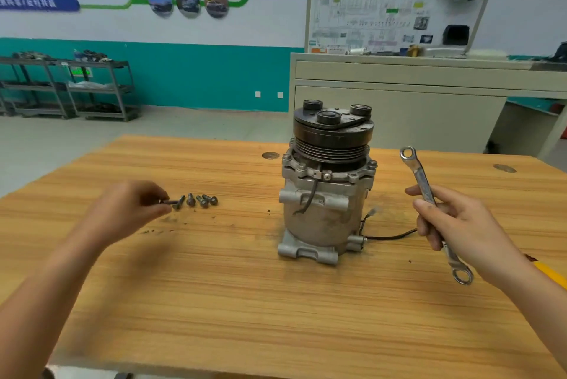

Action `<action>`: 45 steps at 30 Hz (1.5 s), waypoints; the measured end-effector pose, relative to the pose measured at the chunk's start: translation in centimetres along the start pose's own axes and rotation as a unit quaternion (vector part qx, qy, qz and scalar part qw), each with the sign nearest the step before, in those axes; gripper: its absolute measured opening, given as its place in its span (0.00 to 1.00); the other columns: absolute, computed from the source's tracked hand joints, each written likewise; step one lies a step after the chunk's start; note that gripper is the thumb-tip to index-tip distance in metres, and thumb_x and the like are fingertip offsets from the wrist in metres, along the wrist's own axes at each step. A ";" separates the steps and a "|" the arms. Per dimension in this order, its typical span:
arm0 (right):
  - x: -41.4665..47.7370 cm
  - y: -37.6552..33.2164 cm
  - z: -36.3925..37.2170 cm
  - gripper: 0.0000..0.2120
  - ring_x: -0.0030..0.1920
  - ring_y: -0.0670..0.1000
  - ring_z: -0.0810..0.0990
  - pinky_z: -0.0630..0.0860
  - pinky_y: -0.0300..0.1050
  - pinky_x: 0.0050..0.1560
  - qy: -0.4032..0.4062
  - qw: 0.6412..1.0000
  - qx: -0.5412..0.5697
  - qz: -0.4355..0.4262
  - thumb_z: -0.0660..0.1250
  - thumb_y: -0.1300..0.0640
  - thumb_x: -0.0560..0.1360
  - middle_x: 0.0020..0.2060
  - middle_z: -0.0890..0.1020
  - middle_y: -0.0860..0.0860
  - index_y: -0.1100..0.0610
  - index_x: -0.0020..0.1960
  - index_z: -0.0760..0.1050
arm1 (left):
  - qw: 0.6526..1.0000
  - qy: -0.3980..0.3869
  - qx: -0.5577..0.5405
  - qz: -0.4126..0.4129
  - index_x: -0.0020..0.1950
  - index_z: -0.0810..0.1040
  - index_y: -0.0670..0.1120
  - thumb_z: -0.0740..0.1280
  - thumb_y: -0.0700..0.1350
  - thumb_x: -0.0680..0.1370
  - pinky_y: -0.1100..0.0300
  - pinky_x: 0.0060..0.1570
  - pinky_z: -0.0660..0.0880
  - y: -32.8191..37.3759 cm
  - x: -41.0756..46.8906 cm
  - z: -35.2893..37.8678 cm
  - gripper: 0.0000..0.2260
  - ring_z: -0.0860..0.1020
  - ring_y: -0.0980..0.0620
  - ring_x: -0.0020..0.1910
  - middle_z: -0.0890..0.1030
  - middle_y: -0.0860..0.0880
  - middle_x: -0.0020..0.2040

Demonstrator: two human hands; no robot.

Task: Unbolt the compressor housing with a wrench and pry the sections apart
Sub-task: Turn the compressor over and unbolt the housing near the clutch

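Observation:
A grey compressor [325,213] stands upright on the wooden table [245,302], its black pulley [333,136] on top. Bolts still sit around its upper flange. My right hand [460,225], to the compressor's right, grips a double ring wrench [425,185] by the shank, raised off the table. To the left, my left hand [135,206] pinches a bolt [170,202] at the end of a row of several loose bolts [199,200] lying on the table.
A black wire [389,237] trails from the compressor's base toward my right hand. A yellow object [549,271] pokes in at the table's right edge. Behind the table stand a beige cabinet [399,96] with a training board and metal shelves [70,87].

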State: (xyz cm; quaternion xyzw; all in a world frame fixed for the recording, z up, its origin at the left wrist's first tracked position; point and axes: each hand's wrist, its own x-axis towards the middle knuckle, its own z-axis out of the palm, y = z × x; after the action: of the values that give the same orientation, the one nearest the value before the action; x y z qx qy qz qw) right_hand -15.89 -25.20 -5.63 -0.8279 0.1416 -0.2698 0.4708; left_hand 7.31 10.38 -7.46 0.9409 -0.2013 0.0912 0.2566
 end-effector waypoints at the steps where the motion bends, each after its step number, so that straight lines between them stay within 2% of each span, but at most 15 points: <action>1: -0.1 0.0 0.1 0.09 0.21 0.44 0.70 0.70 0.36 0.25 -0.002 1.000 0.000 0.001 0.60 0.60 0.78 0.23 0.75 0.49 0.48 0.49 0.76 | 0.999 -0.009 0.011 -0.037 0.49 0.82 0.43 0.72 0.42 0.73 0.58 0.40 0.70 -1.8 -0.2 1.1 0.06 0.76 0.51 0.40 0.82 0.46 0.45; 4: -0.3 -0.1 0.4 0.09 0.22 0.45 0.70 0.69 0.40 0.28 -0.006 1.000 0.011 0.006 0.61 0.60 0.77 0.23 0.75 0.50 0.47 0.49 0.76 | 0.996 -0.009 0.035 -0.085 0.47 0.82 0.45 0.73 0.46 0.72 0.58 0.40 0.67 -4.6 -0.1 3.7 0.07 0.75 0.50 0.42 0.83 0.45 0.46; 7: -0.6 -0.2 0.6 0.09 0.21 0.45 0.70 0.70 0.36 0.25 -0.010 1.000 0.012 0.014 0.61 0.60 0.77 0.23 0.75 0.50 0.48 0.49 0.76 | 0.996 0.006 0.017 -0.084 0.46 0.83 0.44 0.73 0.47 0.72 0.58 0.39 0.66 -4.3 0.9 5.2 0.08 0.74 0.51 0.42 0.83 0.45 0.47; 10: -1.0 -0.2 0.5 0.08 0.21 0.47 0.72 0.71 0.35 0.24 -0.009 0.999 0.032 0.037 0.61 0.60 0.77 0.23 0.77 0.51 0.52 0.52 0.76 | 0.996 0.009 0.033 -0.088 0.50 0.82 0.43 0.72 0.50 0.73 0.58 0.39 0.66 -2.8 1.4 5.8 0.13 0.73 0.51 0.41 0.83 0.44 0.49; 12: -1.0 -0.2 0.1 0.08 0.22 0.48 0.74 0.72 0.38 0.24 0.001 0.998 0.025 0.051 0.61 0.59 0.77 0.24 0.77 0.52 0.51 0.54 0.76 | 0.995 0.055 0.033 -0.077 0.55 0.81 0.42 0.72 0.53 0.72 0.58 0.39 0.66 -1.1 1.0 5.8 0.17 0.74 0.49 0.41 0.81 0.44 0.47; 15: -0.9 -0.2 -0.8 0.12 0.22 0.44 0.73 0.70 0.40 0.27 0.045 0.994 -0.099 -0.003 0.61 0.56 0.77 0.22 0.75 0.49 0.46 0.58 0.75 | 0.975 0.165 -0.140 0.049 0.62 0.76 0.46 0.71 0.58 0.70 0.62 0.40 0.67 4.9 -1.6 5.8 0.25 0.77 0.53 0.45 0.77 0.52 0.47; 17: -0.9 -0.8 -1.0 0.15 0.25 0.45 0.72 0.68 0.43 0.28 0.078 0.972 -0.211 -0.074 0.62 0.56 0.77 0.23 0.74 0.47 0.44 0.61 0.74 | 0.959 0.119 -0.230 0.117 0.72 0.64 0.51 0.65 0.70 0.64 0.67 0.50 0.69 10.1 -3.5 6.2 0.41 0.73 0.60 0.56 0.72 0.57 0.59; 18: -0.9 -1.2 -1.1 0.16 0.27 0.48 0.72 0.67 0.44 0.29 0.095 0.954 -0.265 -0.103 0.62 0.56 0.76 0.25 0.74 0.46 0.43 0.62 0.73 | 0.954 0.086 -0.260 0.121 0.75 0.58 0.53 0.63 0.74 0.61 0.64 0.57 0.68 12.4 -4.1 6.8 0.47 0.68 0.60 0.62 0.67 0.58 0.66; 20: -0.8 -2.0 -1.3 0.18 0.31 0.55 0.74 0.64 0.45 0.29 0.118 0.911 -0.372 -0.134 0.61 0.56 0.77 0.29 0.76 0.49 0.44 0.65 0.72 | 0.946 0.029 -0.306 0.105 0.77 0.48 0.56 0.64 0.73 0.59 0.59 0.66 0.60 15.6 -4.6 8.3 0.52 0.58 0.59 0.71 0.57 0.58 0.75; 24: 0.0 -3.5 -1.3 0.19 0.42 0.54 0.78 0.63 0.44 0.31 0.097 0.830 -0.537 -0.118 0.52 0.51 0.80 0.44 0.79 0.48 0.40 0.69 0.61 | 0.942 0.053 -0.321 0.089 0.77 0.45 0.52 0.72 0.60 0.67 0.63 0.64 0.55 17.1 -4.0 9.9 0.48 0.54 0.63 0.69 0.55 0.55 0.77; 32: 0.7 -6.6 -0.4 0.23 0.34 0.52 0.68 0.55 0.41 0.24 0.020 0.756 -0.643 -0.119 0.56 0.65 0.77 0.33 0.65 0.49 0.49 0.69 0.60 | 0.956 0.096 -0.261 0.092 0.77 0.52 0.46 0.65 0.65 0.67 0.63 0.58 0.58 18.1 -2.3 9.2 0.45 0.61 0.52 0.72 0.60 0.50 0.75; 37: -0.2 -9.4 0.8 0.18 0.26 0.49 0.59 0.56 0.41 0.23 -0.075 0.687 -0.714 -0.115 0.55 0.69 0.76 0.30 0.60 0.51 0.61 0.65 0.63 | 0.955 0.114 -0.253 0.107 0.76 0.57 0.46 0.68 0.63 0.67 0.60 0.64 0.60 17.7 -1.8 8.9 0.43 0.62 0.52 0.72 0.62 0.49 0.75; 41: -0.6 -10.0 1.6 0.21 0.26 0.50 0.58 0.56 0.41 0.22 -0.122 0.652 -0.738 -0.125 0.54 0.71 0.76 0.30 0.58 0.52 0.66 0.68 0.62 | 0.951 0.104 -0.265 0.118 0.72 0.64 0.47 0.69 0.63 0.64 0.65 0.51 0.66 17.5 -1.2 8.4 0.41 0.70 0.58 0.56 0.73 0.54 0.63; 43: -0.7 -10.0 1.4 0.19 0.26 0.49 0.58 0.56 0.41 0.22 -0.121 0.638 -0.749 -0.130 0.53 0.70 0.76 0.30 0.58 0.52 0.65 0.67 0.63 | 0.950 0.103 -0.263 0.131 0.70 0.67 0.48 0.70 0.63 0.64 0.71 0.42 0.63 17.4 -0.8 8.1 0.39 0.68 0.61 0.51 0.72 0.59 0.55; 45: -0.4 -9.8 1.1 0.17 0.25 0.49 0.58 0.55 0.41 0.22 -0.118 0.628 -0.756 -0.141 0.53 0.68 0.77 0.30 0.59 0.51 0.63 0.65 0.65 | 0.951 0.101 -0.260 0.136 0.69 0.68 0.49 0.71 0.63 0.63 0.72 0.40 0.62 17.3 -0.4 8.1 0.38 0.67 0.61 0.51 0.69 0.61 0.53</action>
State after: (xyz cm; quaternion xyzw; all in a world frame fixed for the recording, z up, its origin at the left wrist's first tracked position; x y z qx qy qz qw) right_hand -15.78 -19.17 2.21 -0.9279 0.1206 -0.0318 -0.3515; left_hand 0.15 -7.26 -6.72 0.7909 -0.3175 0.1647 0.4966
